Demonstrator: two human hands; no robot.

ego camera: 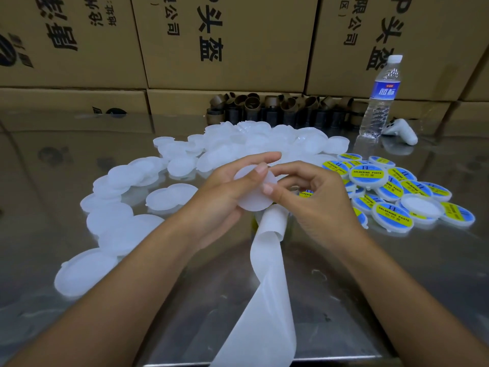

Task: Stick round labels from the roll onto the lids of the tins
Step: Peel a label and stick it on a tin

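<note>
My left hand (225, 189) grips a plain white round lid (254, 192) above the steel table, thumb on its top face. My right hand (312, 197) is beside it, thumb tip touching the lid's right edge, fingers curled over the label roll (304, 193), which is mostly hidden under the hand; a bit of yellow and blue label shows. A white backing strip (270, 287) trails from the roll toward me and off the table edge. Unlabelled white lids (169, 200) are spread left and behind. Labelled tins (391, 215) with yellow-blue "Soldering Paste" labels lie piled to the right.
A water bottle (378, 102) and a white controller (402, 131) stand at the back right. Several brown cardboard cores (277, 107) line the back of the table, against a wall of cardboard boxes (225, 41). The steel table (383, 287) ends near me.
</note>
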